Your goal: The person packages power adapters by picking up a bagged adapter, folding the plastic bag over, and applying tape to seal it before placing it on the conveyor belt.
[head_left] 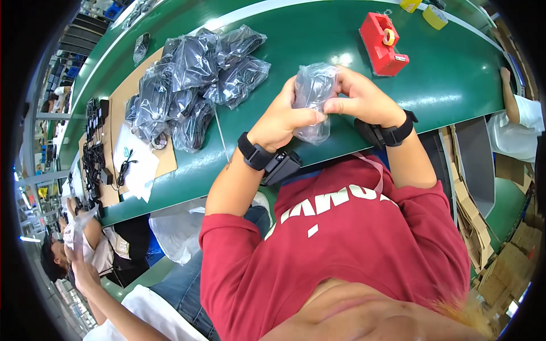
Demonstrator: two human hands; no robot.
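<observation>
- The small clear plastic bag (312, 99) with something dark inside sits upright between my two hands, held just above the near edge of the green counter (318, 34).
- My left hand (281, 122) wraps the bag's left side, its fingers (307, 117) closed on the lower part of the plastic.
- My right hand (361, 96) closes on the bag's upper right, its fingers pinching the film near the top.
- Each of my wrists carries a black strap with a small dark device (273, 162).
- Left of my hands lies a heap of filled plastic bags (196, 85), partly on a brown cardboard sheet (128, 96).
- Beyond my right hand stands a red tape dispenser (383, 44).
- At the far left, another person's hands (77, 227) hold a clear bag.
</observation>
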